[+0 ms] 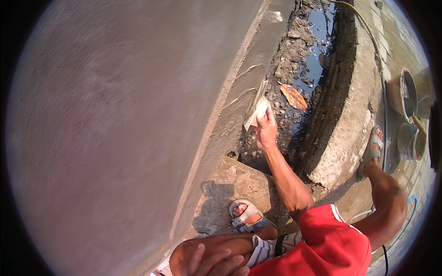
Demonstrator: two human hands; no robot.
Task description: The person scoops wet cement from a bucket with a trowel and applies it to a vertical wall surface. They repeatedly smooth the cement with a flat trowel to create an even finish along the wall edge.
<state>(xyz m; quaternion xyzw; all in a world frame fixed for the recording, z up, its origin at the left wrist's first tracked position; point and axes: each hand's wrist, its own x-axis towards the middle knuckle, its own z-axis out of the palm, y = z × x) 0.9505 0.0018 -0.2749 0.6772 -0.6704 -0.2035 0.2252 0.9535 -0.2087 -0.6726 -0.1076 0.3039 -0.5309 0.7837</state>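
My right hand is stretched forward, its fingers closed round a pale plastering float. The tool is seen nearly edge-on against the wet mortar band low on the wall. Ridges of mortar show beside and beyond it. Above this band rises a broad, smooth grey plastered wall on the left. At the lower edge, my left hand lies over my bent knee with its fingers apart and nothing in them; part of it is cut off.
Right of the float runs a ditch with dark water, rubble and a brown leaf. A rough concrete kerb borders it. Farther right are a bucket, a second bucket and a hose. My sandalled feet stand either side of the ditch's near end.
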